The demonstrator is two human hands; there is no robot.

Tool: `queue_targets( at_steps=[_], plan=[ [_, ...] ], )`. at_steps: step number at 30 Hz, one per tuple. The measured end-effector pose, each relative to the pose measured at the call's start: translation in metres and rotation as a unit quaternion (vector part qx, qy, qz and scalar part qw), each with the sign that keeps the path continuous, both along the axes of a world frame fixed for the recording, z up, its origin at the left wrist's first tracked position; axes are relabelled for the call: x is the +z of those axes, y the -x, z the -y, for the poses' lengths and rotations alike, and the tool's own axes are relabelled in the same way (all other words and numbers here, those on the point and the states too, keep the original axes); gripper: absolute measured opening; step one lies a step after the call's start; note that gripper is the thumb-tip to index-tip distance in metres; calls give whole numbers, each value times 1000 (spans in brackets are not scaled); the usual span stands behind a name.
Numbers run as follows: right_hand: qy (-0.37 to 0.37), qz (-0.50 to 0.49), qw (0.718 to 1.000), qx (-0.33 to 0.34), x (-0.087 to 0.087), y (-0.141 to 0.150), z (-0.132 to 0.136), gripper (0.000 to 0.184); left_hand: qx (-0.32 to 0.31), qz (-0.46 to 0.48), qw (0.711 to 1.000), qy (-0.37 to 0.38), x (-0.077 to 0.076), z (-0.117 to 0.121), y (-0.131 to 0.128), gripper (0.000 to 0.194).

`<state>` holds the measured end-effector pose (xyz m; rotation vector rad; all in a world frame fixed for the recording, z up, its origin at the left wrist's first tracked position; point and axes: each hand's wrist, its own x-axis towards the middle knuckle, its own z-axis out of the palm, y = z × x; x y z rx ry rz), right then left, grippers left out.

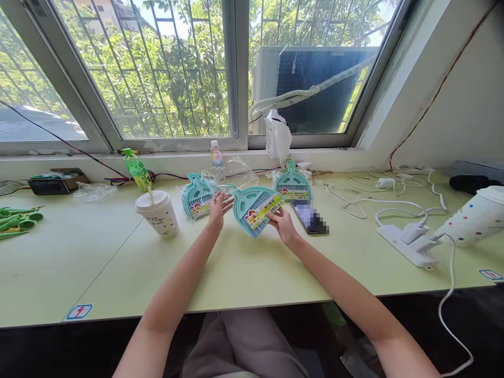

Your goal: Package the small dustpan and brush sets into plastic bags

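A turquoise dustpan and brush set (246, 210) with a yellow label is tilted above the table in front of me. My right hand (282, 223) pinches its lower right corner, thumb over the label. At its handle end, my left hand (220, 206) is closed by the handle, fingers partly curled; their exact grip is hard to see. Clear plastic film (242, 170) spreads behind the handle. Just left of my left hand lies another turquoise dustpan set (197, 198), in clear wrapping. A further dustpan set (292, 184) lies behind my right hand.
A phone (310, 217) lies right of my right hand. On the left stand a lidded cup (158, 215) and a green bottle (136, 170). A small bottle (216, 155) and a tissue pack (276, 135) are by the window. A power strip (405, 244) with cables lies right.
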<state>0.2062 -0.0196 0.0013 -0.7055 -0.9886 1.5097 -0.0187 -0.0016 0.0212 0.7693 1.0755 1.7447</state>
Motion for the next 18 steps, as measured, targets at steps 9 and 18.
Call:
queue_targets(
  at_steps=[9, 18],
  plan=[
    [1, -25, 994, -109, -1, -3, -2, 39, 62, -2, 998, -17, -5, -2, 14, 43],
    [14, -21, 996, -80, 1, -6, -1, 36, 73, -10, 997, -12, -5, -2, 17, 38]
  ],
)
